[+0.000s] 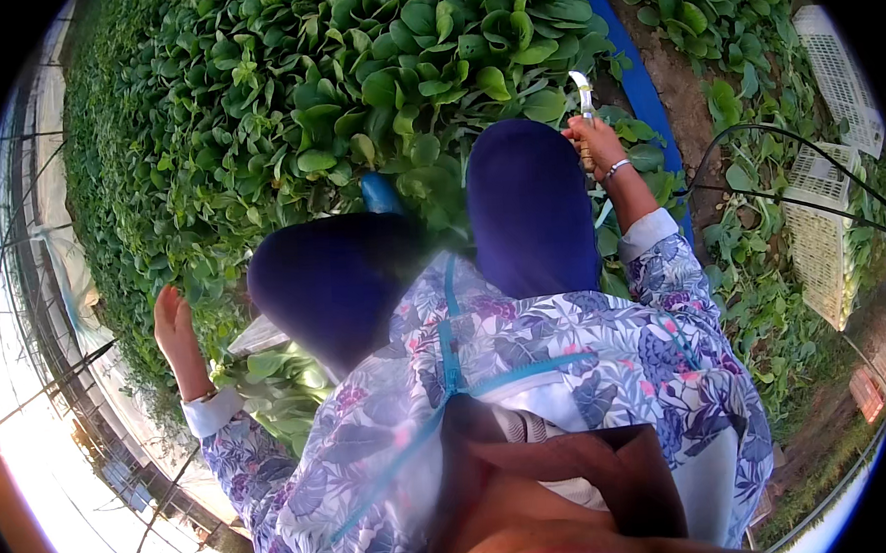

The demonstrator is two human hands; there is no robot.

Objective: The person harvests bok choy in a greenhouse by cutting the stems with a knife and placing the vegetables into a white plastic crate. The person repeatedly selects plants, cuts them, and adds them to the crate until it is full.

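Note:
My right hand (pixel 595 147) is closed around the handle of a small curved harvesting knife (pixel 582 93), its blade pointing up and away beside my right knee. Low to the left, my left hand (pixel 177 328) is raised over the leaves with nothing seen in it. Leafy greens (pixel 402 61) with broad, rounded leaves grow densely before me. Beneath my left forearm and beside my left thigh, more pale-stemmed greens (pixel 287 390) lie by the edge of a pale container (pixel 257 337), mostly hidden by my leg.
A blue strip (pixel 631 64) borders the bed on the right, next to bare soil (pixel 677 84). Beyond it are more plants, pale plastic crates (pixel 817 249) and a thin black hose or cable (pixel 773 128). Clear sheeting and a frame (pixel 58 244) curve along the left.

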